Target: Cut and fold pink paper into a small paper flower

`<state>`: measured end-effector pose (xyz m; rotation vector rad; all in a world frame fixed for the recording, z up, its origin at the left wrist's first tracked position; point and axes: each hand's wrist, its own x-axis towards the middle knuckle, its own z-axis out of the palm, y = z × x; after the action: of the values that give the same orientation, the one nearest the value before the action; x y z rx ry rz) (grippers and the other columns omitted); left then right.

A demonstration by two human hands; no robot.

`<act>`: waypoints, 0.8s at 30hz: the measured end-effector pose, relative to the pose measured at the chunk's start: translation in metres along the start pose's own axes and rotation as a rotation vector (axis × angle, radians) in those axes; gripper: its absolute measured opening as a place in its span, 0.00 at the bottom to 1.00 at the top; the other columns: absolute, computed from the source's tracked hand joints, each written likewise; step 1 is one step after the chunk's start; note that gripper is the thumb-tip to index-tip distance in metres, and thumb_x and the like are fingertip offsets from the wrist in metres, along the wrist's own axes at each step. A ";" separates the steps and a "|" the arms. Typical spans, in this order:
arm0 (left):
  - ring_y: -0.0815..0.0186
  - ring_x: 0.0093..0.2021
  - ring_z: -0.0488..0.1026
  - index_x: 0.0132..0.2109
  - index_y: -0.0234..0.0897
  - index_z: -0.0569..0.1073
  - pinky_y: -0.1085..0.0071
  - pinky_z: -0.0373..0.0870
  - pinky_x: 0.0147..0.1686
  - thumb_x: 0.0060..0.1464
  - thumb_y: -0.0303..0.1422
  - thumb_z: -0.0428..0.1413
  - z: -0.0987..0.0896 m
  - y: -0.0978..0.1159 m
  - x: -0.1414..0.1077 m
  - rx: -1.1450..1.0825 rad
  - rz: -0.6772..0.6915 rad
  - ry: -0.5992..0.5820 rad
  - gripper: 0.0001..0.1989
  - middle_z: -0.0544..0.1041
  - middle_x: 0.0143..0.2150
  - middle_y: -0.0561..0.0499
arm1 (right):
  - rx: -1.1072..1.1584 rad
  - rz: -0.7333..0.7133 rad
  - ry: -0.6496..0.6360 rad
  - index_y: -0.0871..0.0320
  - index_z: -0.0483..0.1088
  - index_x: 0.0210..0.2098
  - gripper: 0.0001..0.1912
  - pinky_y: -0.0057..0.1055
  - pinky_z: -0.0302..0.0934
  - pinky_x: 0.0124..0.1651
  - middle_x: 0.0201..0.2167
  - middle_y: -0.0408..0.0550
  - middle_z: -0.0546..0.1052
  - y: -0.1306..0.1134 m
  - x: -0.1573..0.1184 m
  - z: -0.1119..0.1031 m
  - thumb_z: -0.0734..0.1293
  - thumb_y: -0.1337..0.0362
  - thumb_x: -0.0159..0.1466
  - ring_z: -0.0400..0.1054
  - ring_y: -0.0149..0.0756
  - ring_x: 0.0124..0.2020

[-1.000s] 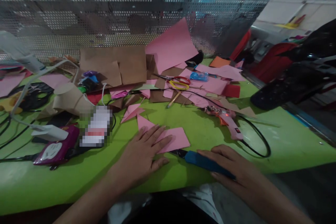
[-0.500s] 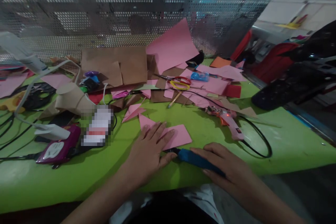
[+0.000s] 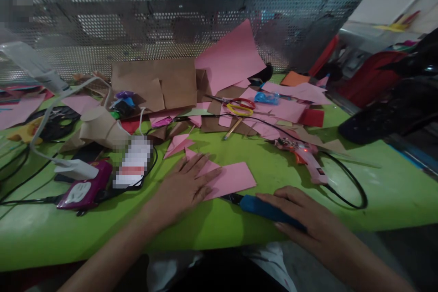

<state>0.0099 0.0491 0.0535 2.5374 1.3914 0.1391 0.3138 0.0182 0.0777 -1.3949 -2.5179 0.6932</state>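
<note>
My left hand lies flat with its fingers stretched out, pressing on a folded-looking piece of pink paper on the green tabletop. Its palm covers the paper's left part. In my right hand is a blue-handled utility knife, fingers wrapped around the handle. The knife's dark front end points left and lies along the lower edge of the pink paper, close to my left thumb. A smaller pink triangular scrap rests just beyond my left fingertips.
A pink glue gun with a lit red light and looping cord lies to the right. Scissors, a pencil and paper scraps spread behind. A purple power strip and a phone stand left. A brown cardboard piece leans at the back.
The view has shifted slightly, moving things rightward. My left hand has slid left over the paper, its thumb away from the knife tip, baring more paper. My right hand keeps the knife.
</note>
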 end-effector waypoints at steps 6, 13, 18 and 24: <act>0.57 0.71 0.43 0.68 0.58 0.52 0.50 0.43 0.67 0.67 0.46 0.37 0.000 0.001 0.000 -0.002 -0.004 0.013 0.24 0.46 0.73 0.54 | 0.019 -0.047 -0.025 0.46 0.66 0.59 0.21 0.43 0.66 0.48 0.49 0.53 0.72 -0.004 0.004 0.007 0.61 0.60 0.67 0.68 0.45 0.48; 0.56 0.71 0.45 0.67 0.57 0.53 0.49 0.44 0.66 0.67 0.47 0.38 0.003 0.001 0.001 -0.006 -0.011 0.046 0.24 0.47 0.73 0.52 | 0.013 -0.025 -0.026 0.46 0.67 0.59 0.21 0.44 0.66 0.48 0.50 0.53 0.71 -0.005 0.005 0.010 0.62 0.58 0.67 0.68 0.45 0.48; 0.55 0.71 0.46 0.67 0.57 0.55 0.49 0.44 0.66 0.67 0.45 0.39 0.002 0.001 0.001 -0.014 -0.012 0.056 0.23 0.48 0.72 0.54 | -0.009 -0.048 -0.019 0.46 0.65 0.60 0.22 0.45 0.66 0.48 0.50 0.52 0.72 -0.011 0.008 0.016 0.61 0.62 0.66 0.69 0.45 0.48; 0.56 0.71 0.46 0.67 0.59 0.54 0.49 0.45 0.66 0.67 0.45 0.39 0.006 0.000 0.000 -0.007 0.002 0.088 0.23 0.49 0.72 0.53 | -0.011 -0.039 -0.023 0.43 0.66 0.59 0.21 0.43 0.67 0.49 0.51 0.50 0.72 -0.008 0.006 0.014 0.62 0.59 0.66 0.69 0.44 0.49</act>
<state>0.0109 0.0481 0.0474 2.5555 1.4178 0.2585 0.2992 0.0156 0.0688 -1.3446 -2.5633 0.6930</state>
